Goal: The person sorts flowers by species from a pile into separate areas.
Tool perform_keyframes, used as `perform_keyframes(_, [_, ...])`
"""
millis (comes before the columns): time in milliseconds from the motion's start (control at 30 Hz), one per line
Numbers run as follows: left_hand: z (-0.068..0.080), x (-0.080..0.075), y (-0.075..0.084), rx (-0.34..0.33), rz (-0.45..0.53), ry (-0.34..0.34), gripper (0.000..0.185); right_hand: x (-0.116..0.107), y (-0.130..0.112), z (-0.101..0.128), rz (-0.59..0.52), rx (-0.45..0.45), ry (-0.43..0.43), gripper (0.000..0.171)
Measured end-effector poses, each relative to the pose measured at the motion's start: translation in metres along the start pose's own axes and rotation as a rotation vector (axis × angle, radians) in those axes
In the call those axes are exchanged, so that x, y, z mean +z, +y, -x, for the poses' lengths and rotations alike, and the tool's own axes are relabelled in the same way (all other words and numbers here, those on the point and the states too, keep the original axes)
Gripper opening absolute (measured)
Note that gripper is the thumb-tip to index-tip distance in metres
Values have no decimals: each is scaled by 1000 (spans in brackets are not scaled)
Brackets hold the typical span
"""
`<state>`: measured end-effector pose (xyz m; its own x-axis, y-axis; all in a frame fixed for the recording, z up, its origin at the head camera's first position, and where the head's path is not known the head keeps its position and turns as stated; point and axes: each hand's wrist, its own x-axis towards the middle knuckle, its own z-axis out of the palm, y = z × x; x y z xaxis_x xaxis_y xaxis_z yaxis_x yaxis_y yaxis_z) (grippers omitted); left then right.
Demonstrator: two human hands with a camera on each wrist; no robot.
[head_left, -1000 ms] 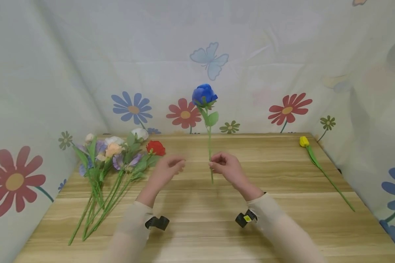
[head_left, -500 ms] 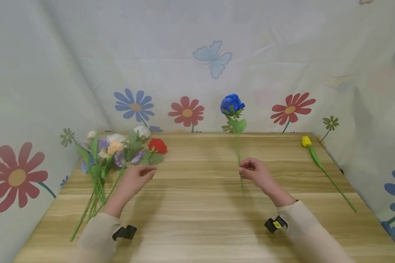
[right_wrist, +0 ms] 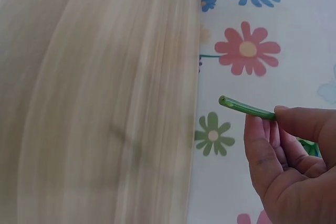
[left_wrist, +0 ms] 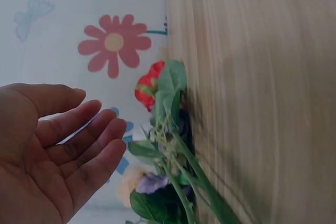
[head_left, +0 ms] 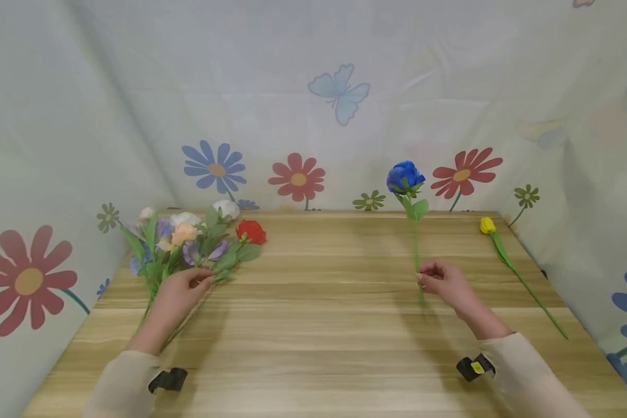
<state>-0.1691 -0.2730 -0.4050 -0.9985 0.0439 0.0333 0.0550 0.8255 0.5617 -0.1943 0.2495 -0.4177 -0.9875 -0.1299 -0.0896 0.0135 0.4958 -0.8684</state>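
My right hand pinches the green stem of a blue artificial flower between thumb and fingers, holding it upright above the table. In the right wrist view the cut end of that stem sticks out past the fingertips. My left hand is over the pile of flowers at the left, its fingers loosely bent and holding nothing. The left wrist view shows a gap between this hand and the stems. A red rose lies at the pile's right side, with peach, white and purple blooms beside it.
A yellow tulip with a long green stem lies alone at the right side of the wooden table. Behind and beside the table hangs a pale cloth printed with flowers and a butterfly.
My right hand has carried the blue flower to the right and a little lower. The left hand has moved left from the middle to over the flower pile.
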Motion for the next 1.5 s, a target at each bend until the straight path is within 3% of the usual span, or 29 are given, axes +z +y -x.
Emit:
perform_keyframes(167, [1,-3,-14,4,-47,-6,35,-11,10,9,57,21,7,29])
perform_keyframes(567, [1,-2,-41,-32,-133,-95,33,-25,33,20,119,84,-8,28])
perform_keyframes(1033, [-4,2,-44,-38,-236,-151,27,-29,46,21,135,168,-27,26])
perform_keyframes(1333, [-8,5,-43,20,-287,-126,22,-33,54,18,147,180,-41,24])
perform_keyframes(1500, [-9,5,-41,4,-286,-149,19,-34,58,18,121,210,-45,24])
